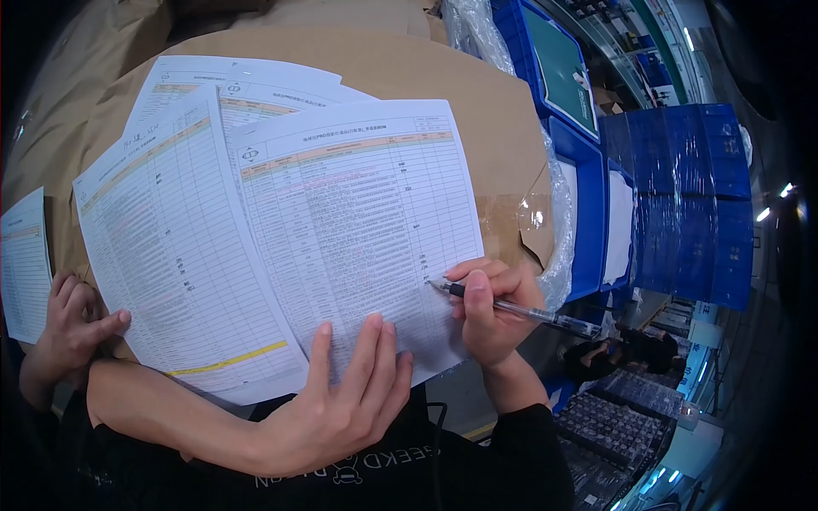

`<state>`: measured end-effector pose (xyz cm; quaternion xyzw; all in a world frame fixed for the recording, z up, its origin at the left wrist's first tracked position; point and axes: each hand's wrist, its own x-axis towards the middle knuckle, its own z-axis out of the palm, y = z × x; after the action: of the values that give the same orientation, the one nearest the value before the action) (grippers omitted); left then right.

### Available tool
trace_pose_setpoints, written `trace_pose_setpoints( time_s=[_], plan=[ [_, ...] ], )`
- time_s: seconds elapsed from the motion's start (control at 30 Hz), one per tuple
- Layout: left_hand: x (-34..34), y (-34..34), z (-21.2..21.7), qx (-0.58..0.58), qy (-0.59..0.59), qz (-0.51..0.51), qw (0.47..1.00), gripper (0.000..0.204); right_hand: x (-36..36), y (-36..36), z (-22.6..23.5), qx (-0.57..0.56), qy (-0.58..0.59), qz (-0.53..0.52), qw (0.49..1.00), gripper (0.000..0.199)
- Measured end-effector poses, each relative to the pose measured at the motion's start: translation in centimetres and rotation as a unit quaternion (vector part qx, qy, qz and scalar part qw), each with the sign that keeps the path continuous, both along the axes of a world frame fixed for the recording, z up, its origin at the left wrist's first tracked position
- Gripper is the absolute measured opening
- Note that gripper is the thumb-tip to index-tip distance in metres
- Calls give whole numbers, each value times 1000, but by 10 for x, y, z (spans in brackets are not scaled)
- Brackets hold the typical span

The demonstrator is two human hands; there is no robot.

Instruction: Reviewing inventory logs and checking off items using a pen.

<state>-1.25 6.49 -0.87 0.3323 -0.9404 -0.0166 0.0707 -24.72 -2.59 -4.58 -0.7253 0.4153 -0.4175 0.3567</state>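
Several printed table sheets lie overlapped on a brown cardboard box (pixel 477 94). My right hand (pixel 492 313) grips a clear black-ink pen (pixel 520 312), whose tip touches the right-hand column of the top sheet (pixel 358 213) near its lower right edge. My left hand (pixel 345 409) lies flat with fingers spread on the bottom edge of that sheet, the forearm crossing in from the left. A second sheet (pixel 162 255) with a yellow stripe lies under it to the left.
Another person's hand (pixel 72 319) rests at the left by a further sheet (pixel 21 264). Blue plastic crates (pixel 682 196), some in clear wrap, stand stacked on the right. Below right there are trays of small parts (pixel 613 426) on the floor.
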Motion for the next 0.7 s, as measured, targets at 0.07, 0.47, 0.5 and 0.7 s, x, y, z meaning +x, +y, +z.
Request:
trace_pose_setpoints(
  time_s=[0.07,0.47,0.5,0.7],
  plan=[
    [0,0,0,0,-1,-1,1000,47,1,0,0,-3,2,4,1000,19],
    [-2,7,3,49,-29,17,998,44,13,-3,-4,-7,-105,-47,993,16],
    [-2,8,3,39,-21,15,999,44,14,-2,-3,13,-111,-69,991,17],
    [0,9,-3,-12,0,6,1000,49,15,-4,0,39,-104,-93,990,24]
  ],
)
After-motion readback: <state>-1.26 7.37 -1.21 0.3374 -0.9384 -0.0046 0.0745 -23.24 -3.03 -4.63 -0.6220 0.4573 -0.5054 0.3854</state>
